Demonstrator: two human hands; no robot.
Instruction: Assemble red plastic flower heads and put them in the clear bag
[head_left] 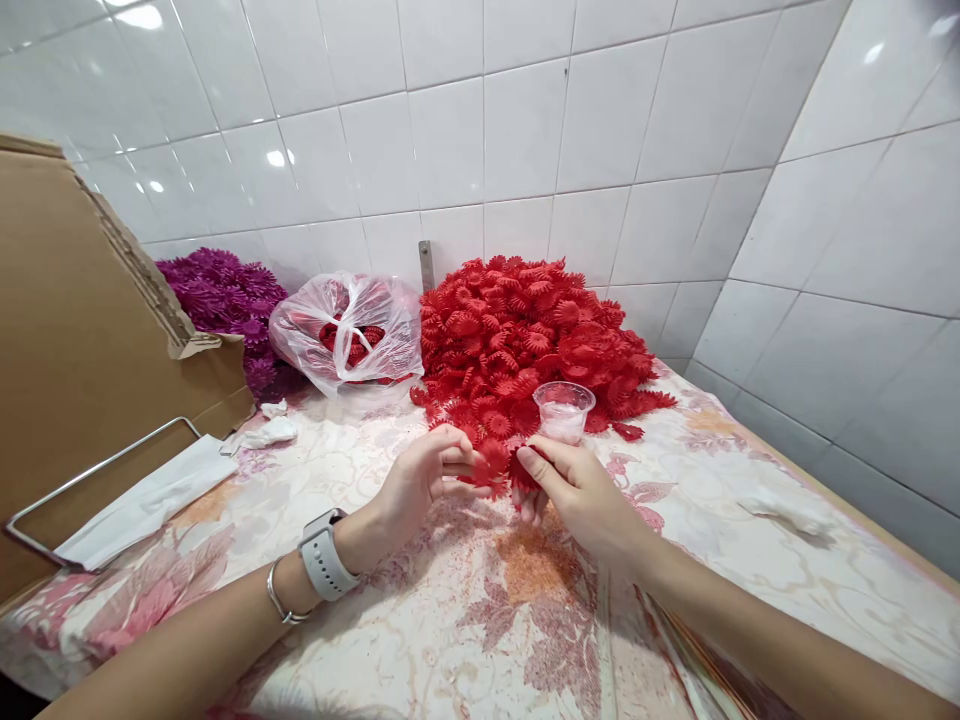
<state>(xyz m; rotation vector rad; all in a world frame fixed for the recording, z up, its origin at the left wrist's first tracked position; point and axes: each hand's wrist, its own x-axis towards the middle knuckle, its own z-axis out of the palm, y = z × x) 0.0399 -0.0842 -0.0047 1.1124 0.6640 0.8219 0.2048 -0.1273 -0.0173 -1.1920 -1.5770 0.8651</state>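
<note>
Beneath your left grip (421, 476) and right grip (577, 490) spreads one tabletop (420, 625), its patterned cover probably there to protect it. One cardboard box (82, 340) stands well to the left of both. Directly beyond them rises one red heap (525, 330) of flower-shaped pieces, too many to count, presumably kept near for easy reach. Left of it sits one knotted plastic bag (300, 325), likely tied to contain the red pieces inside; farther left lies one purple heap (217, 295). One clear cup (564, 408) stands just past your right grip, which pinches one dark red piece (519, 472) between thumb and fingers, apparently for fine control. Your left grip is loosely curled; whether it holds anything you cannot tell.
</note>
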